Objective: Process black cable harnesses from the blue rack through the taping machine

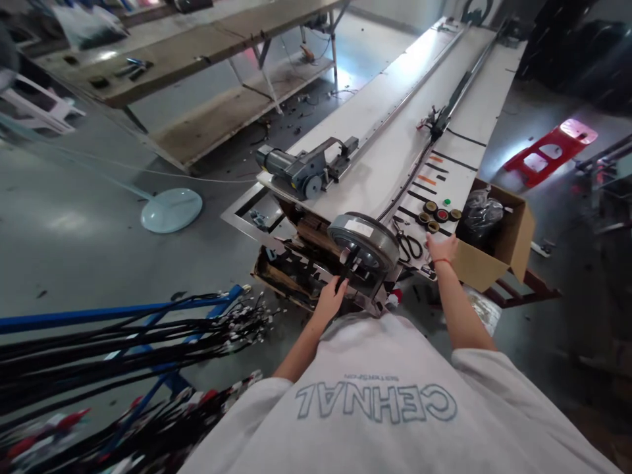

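Observation:
My left hand (330, 300) is closed around a black cable-like length (346, 268) in front of the round grey reel (364, 236) at the table's near end. My right hand (443, 249) is at the near right corner of the white table (380, 191), its fingers curled together; what they hold, if anything, is hidden. Black-handled scissors (409, 247) lie just left of it. Beyond it are several tape rolls (430, 207), a small green piece (447, 202) and black and orange strips on the tabletop. A dark cable (412, 174) runs along the table.
A motor unit (296, 172) sits on the table's left corner. An open cardboard box (511, 230) stands close at right, with a red stool (553, 153) beyond. Black cables hang on a blue rack (217, 305) at lower left. A workbench (197, 66) stands behind.

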Demonstrator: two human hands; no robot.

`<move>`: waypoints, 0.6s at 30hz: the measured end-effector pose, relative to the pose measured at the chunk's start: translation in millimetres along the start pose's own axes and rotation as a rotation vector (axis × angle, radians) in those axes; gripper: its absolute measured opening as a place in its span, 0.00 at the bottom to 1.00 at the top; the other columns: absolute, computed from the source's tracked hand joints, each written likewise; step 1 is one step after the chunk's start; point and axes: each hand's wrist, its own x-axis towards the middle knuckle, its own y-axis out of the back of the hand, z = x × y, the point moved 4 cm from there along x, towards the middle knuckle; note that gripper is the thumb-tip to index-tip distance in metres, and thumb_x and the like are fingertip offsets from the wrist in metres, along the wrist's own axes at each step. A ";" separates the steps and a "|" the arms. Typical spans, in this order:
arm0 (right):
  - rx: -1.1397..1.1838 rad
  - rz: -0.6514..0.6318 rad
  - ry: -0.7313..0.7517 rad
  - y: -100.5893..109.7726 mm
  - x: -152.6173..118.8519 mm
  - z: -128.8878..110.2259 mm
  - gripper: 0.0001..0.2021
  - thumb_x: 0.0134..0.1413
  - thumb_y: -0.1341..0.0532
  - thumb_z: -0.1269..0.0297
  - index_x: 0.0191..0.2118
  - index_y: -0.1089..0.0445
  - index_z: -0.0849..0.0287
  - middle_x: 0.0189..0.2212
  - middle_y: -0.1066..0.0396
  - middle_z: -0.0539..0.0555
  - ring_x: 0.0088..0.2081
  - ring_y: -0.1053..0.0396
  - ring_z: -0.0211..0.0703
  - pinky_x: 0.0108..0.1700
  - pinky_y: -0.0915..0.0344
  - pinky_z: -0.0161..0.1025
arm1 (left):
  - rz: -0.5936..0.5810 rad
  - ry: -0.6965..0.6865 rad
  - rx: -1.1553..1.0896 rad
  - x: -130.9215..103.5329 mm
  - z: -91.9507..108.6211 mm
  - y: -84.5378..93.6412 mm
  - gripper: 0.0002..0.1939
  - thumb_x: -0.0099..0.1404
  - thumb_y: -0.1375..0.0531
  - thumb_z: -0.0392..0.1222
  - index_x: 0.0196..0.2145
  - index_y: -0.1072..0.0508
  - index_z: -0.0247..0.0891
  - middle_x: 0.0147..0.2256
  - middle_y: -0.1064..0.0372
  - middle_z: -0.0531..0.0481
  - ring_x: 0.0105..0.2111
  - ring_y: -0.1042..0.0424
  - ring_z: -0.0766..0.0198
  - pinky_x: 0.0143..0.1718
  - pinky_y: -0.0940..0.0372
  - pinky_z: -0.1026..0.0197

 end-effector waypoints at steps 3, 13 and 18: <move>-0.099 -0.055 -0.350 -11.5 24.5 50.5 0.47 0.44 0.34 0.46 0.63 0.49 0.72 0.56 0.41 0.75 0.58 0.41 0.64 0.58 0.43 0.54 | -0.015 0.003 0.027 -0.9 -0.1 -0.7 0.18 0.67 0.51 0.51 0.40 0.29 0.35 0.29 0.28 0.49 0.31 0.30 0.61 0.36 0.38 0.62; -0.187 0.069 -0.292 -20.5 10.9 61.1 0.44 0.51 0.41 0.40 0.65 0.49 0.66 0.57 0.39 0.71 0.57 0.38 0.64 0.57 0.43 0.56 | -0.010 0.008 0.109 1.3 -2.9 7.2 0.15 0.66 0.49 0.50 0.37 0.30 0.36 0.30 0.28 0.49 0.32 0.29 0.62 0.36 0.38 0.62; -0.192 0.073 -0.277 -21.2 13.3 62.6 0.43 0.51 0.41 0.41 0.64 0.49 0.65 0.57 0.39 0.70 0.57 0.38 0.62 0.57 0.42 0.54 | 0.020 0.019 0.232 -4.7 -21.8 13.4 0.14 0.63 0.46 0.50 0.36 0.29 0.37 0.30 0.27 0.47 0.31 0.29 0.61 0.34 0.39 0.63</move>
